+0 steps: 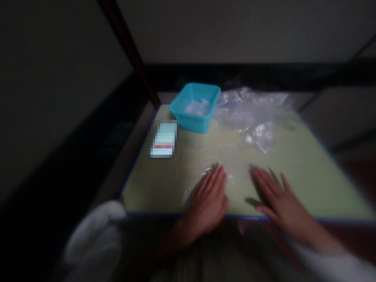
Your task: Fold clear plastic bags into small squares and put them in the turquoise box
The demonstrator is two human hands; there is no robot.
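Note:
A clear plastic sheet or bag [190,188] lies flat on the yellowish table [311,188], its edges hard to make out in the dim light. My left hand [210,196] rests on this plastic with fingers stretched forward and held side by side. To its right, my right hand [279,199] hovers over or lightly touches the tabletop, fingers extended and thumb spread; contact is unclear. Neither hand grips anything. Beyond them, a crumpled heap of clear plastic [255,113] spreads over the back right of the table.
A turquoise plastic basket [192,123] with some whitish pieces inside stands at the back left. Near the left edge lies a pixelated, pale rectangular item [164,139] with a red band. The table has a blue edge; a dark red post [129,47] rises behind its left corner.

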